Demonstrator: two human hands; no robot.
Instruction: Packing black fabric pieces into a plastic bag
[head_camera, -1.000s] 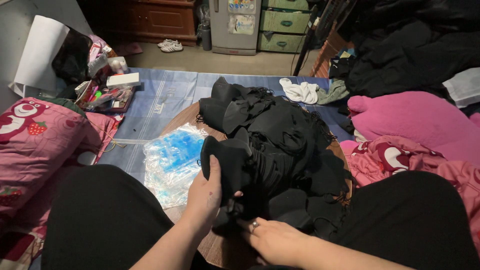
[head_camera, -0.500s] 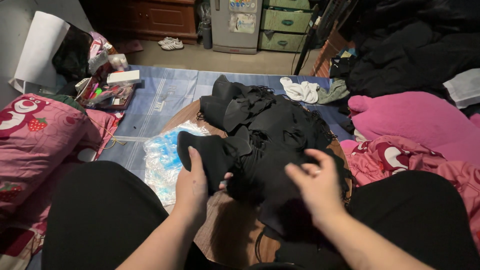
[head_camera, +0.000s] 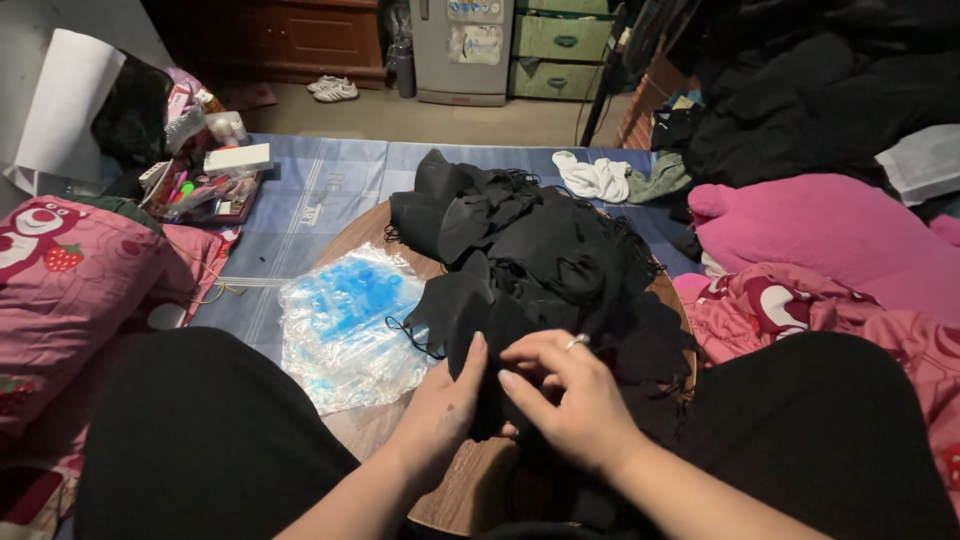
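Two hands meet low at the middle of the view, but the largest thing there is the heap of black fabric pieces (head_camera: 545, 250), piled loosely across a round wooden table (head_camera: 365, 235) that stands over a blue mat (head_camera: 320, 180). The heap sits straight ahead of the person, so any piece can be drawn off its near edge. Pink bedding (head_camera: 820, 225) lies to the right and a pink pillow with a bear print (head_camera: 70, 270) to the left. Just beside the heap on the left rests a clear plastic bag with blue contents (head_camera: 345, 320), flat on the table and close enough to reach.

At the near edge, one black piece (head_camera: 455, 320) with a thin loop at its side is pulled clear of the pile. The left hand (head_camera: 445, 405) backs it from underneath, fingers together and upright behind the cloth, while the right hand (head_camera: 560, 395), with a ring on one finger, curls over the front and pinches the fabric against it, apparently to steady the piece between the two.
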